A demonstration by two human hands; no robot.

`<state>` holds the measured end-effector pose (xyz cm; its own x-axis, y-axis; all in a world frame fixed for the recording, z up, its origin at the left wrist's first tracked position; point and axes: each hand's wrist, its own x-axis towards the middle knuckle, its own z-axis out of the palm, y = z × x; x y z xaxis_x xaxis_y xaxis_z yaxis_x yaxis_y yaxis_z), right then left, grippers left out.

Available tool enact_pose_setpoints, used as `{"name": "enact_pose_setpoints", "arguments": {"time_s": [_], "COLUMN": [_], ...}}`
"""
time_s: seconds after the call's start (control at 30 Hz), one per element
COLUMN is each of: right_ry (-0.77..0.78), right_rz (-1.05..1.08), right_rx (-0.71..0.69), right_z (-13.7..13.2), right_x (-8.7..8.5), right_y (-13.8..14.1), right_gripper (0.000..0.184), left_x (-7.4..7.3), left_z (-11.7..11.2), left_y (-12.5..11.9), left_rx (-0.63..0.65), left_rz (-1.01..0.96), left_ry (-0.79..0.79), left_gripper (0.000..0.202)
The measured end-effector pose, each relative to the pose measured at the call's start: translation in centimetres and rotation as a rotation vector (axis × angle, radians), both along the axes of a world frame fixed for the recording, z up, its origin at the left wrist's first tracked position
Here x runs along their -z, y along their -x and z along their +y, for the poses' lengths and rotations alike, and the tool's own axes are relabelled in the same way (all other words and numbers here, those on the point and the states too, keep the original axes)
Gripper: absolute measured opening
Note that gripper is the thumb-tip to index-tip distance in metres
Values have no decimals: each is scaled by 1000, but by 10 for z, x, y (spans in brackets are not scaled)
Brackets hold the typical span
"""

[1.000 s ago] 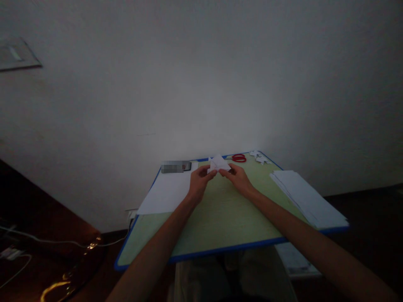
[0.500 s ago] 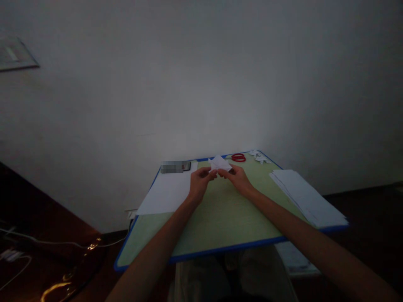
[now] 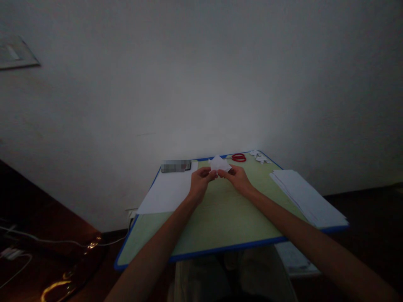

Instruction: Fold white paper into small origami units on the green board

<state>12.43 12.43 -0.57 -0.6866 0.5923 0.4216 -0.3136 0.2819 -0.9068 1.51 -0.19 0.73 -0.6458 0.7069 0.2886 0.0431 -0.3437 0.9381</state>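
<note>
A small folded piece of white paper (image 3: 219, 163) is held up over the far middle of the table. My left hand (image 3: 200, 181) pinches its near left edge between thumb and fingers. On the other side my right hand (image 3: 237, 178) grips the near right edge, and both thumbs almost meet at the front corner. Some fingertips are hidden behind the paper. Just beyond my right hand lie scissors with red handles (image 3: 239, 157); their blades are partly covered by the paper.
The green table (image 3: 233, 218) has a blue rim and stands against a wall. On its left lies a white sheet (image 3: 170, 191) with a phone-like dark object (image 3: 188, 166) at its top. A paper stack (image 3: 307, 197) overhangs the right edge. Small folded paper pieces (image 3: 261, 159) lie far right.
The folded paper has tilted slightly in my fingers, and its upper face looks plainer now. Both hands keep their grip in nearly the same place.
</note>
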Motion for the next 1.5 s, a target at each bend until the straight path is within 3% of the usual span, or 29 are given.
{"name": "enact_pose_setpoints", "arguments": {"time_s": [0.4,0.73,0.9,1.3,1.5], "right_ry": [11,-20,23,88,139], "right_rz": [-10,13,-3,-24,-62], "right_rx": [52,46,-48,-37,-64], "right_z": [-3,-1,-1,4,-2], "right_x": [-3,1,-2,1,2], "right_y": [0,1,0,1,1], "right_gripper": [42,38,40,35,35], "left_x": [3,0,-1,-6,-1], "left_z": [3,5,2,0,1], "left_y": [4,5,4,-5,-5], "left_rx": [-106,-150,-162,11,-61], "left_rz": [205,160,136,-71,-55], "left_ry": [36,36,31,61,82], "left_gripper": [35,30,37,35,31]}}
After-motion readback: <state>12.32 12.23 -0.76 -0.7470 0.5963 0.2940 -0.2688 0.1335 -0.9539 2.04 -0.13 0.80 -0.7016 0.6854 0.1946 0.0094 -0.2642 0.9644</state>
